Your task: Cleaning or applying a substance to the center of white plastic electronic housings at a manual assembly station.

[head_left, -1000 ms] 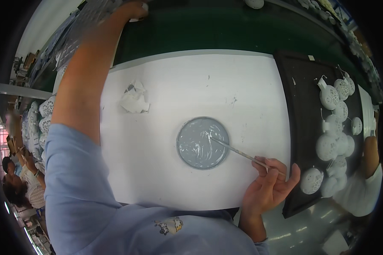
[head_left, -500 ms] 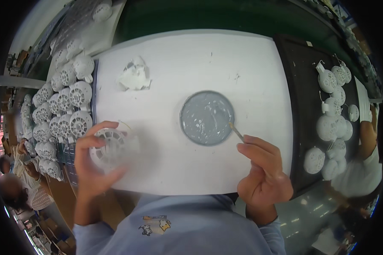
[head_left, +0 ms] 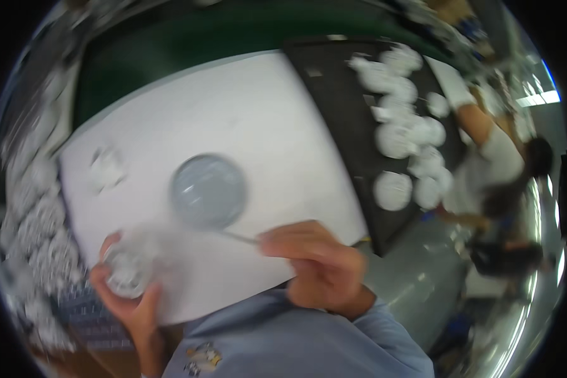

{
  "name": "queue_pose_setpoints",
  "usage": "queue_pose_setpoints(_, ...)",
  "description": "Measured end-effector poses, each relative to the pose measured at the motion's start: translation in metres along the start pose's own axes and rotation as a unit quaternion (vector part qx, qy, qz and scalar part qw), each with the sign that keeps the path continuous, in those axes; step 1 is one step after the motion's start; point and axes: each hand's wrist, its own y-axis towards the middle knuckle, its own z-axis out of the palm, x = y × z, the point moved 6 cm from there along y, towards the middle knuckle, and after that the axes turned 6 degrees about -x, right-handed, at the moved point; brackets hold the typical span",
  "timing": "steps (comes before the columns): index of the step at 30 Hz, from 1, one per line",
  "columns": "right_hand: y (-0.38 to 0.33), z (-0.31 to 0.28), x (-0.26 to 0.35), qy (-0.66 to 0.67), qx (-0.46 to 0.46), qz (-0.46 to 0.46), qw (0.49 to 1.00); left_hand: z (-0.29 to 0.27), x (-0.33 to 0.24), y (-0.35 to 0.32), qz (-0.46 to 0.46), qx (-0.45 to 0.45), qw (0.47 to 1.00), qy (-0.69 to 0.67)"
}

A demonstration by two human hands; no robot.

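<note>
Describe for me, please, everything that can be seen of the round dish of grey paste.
The round dish is uncovered, with a thin darker rim around grey paste that shows a few pale streaks. It lies flat on the white sheet, right of the crumpled white scrap. The thin stick in the right hand ends close to its near edge; blur hides whether they touch. No hand touches the dish, and its material cannot be told.

Shows grey in the round dish (head_left: 177,193), white on the held part (head_left: 127,272), pale blue on the shirt (head_left: 277,331).
</note>
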Motion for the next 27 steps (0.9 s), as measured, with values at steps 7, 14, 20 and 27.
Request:
queue_pose_setpoints(7, -0.024, -0.018, -0.057, 0.18, -0.233, 0.188, 0.937, -0.007, 0.018, -0.003, -0.037, -0.005, 0.996, -0.081)
queue_pose_setpoints(14, -0.022, -0.024, -0.083, 0.277, -0.317, 0.284, 0.861, -0.005, 0.01, -0.002, -0.115, -0.117, 0.968, -0.192)
queue_pose_setpoints(20, -0.026, -0.029, -0.078, 0.247, -0.346, 0.259, 0.867, -0.003, 0.024, 0.011, -0.068, -0.012, 0.997, -0.026)
queue_pose_setpoints(27, -0.02, -0.022, -0.073, 0.233, -0.324, 0.254, 0.881, 0.001, 0.017, 0.01, -0.129, 0.007, 0.992, -0.005)
